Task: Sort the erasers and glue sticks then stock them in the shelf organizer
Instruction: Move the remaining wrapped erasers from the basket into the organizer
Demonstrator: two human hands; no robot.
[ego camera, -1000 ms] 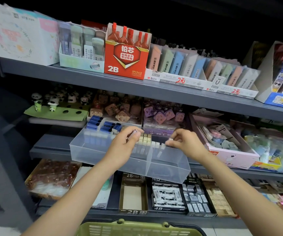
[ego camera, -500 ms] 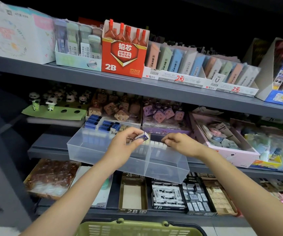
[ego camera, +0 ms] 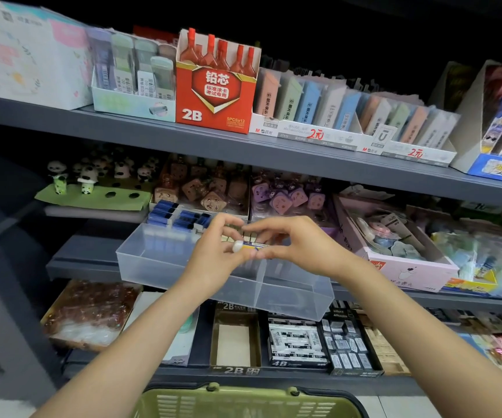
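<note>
I've got one eraser (ego camera: 251, 246) held between both hands, above the clear shelf organizer (ego camera: 165, 267); its long axis runs left-right, white rounded end toward my left hand (ego camera: 213, 251), sleeved end w/ blue and yellow print toward my right hand (ego camera: 298, 245); left thumb and fingers pinch the white end, right fingertips pinch the sleeve end; both hands clamped on it, neither free; neither is clearly nearer since each has an end.

The relation that matters: the eraser sits just above the organizer's centre divider, so the drop goes straight down or slightly back; my guess is it belongs w/ the blue-sleeved erasers (ego camera: 180, 217) stacked at the rear left of the organizer, which lie up-left of the left hand, so the left hand looks better placed to carry it there; the front of the left compartment looks bare; the right compartment's contents I can't tell, the hands cover them.

In the way: the organizer's front wall and the divider; my own right hand crowds the middle; a row of pale small pieces shows behind the fingers, type unclear.

Around: red 2B lead box (ego camera: 216, 95) on the shelf above; pink box (ego camera: 406, 267) to the right; green basket (ego camera: 249, 402) below; boxes marked 2B and 4B on the lower shelf.
</note>
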